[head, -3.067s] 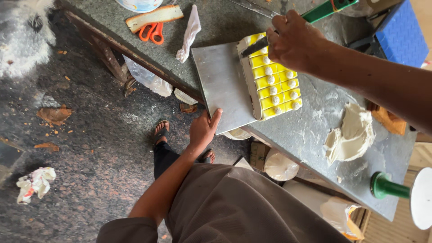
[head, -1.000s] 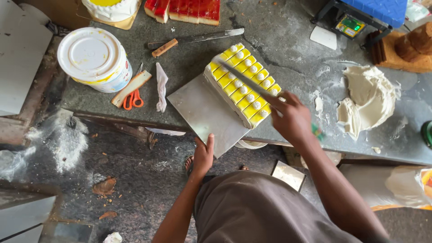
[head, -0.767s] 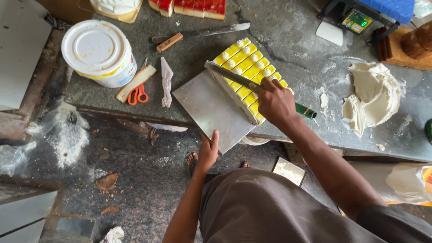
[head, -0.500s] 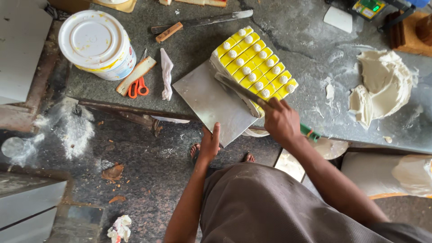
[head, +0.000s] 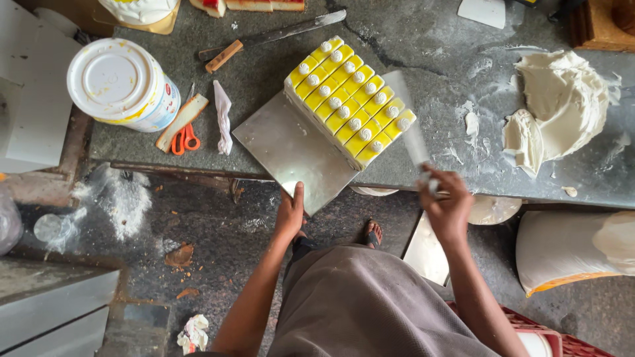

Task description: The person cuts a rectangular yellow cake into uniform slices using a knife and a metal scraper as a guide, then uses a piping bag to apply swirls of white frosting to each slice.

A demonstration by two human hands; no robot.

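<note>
— Report on the bench, please.

— The person is working the right flank of the cake (head: 349, 100), a yellow block topped with rows of white dots. It is sitting on the far half of a silver board (head: 291, 149), which is lying on the counter (head: 450, 39) with its near corner hanging over the edge.

— Hands?

— They are well apart. The left hand (head: 291, 215) is pinching the board's near corner, thumb on top. The right hand (head: 446, 205) is closed round the handle of a spatula (head: 407, 122), whose blade is reaching up beside the cake's right side (it is blurred, so I cannot tell whether it is touching).

— Step in hand?

— In my judgement, trimming or smoothing that side. A further stroke is calling for a flat blade along the face and a steady board, since the overhanging corner could tip.

— Packages and labels?

— A round white tub (head: 122, 82) with its lid on is standing at the left, a yellow and red band running round its wall. Orange scissors (head: 184, 139) are lying just beside it. A plain white card (head: 483, 10) is lying at the far edge, and a heap of cream (head: 562, 99) is sitting at the right.
</note>
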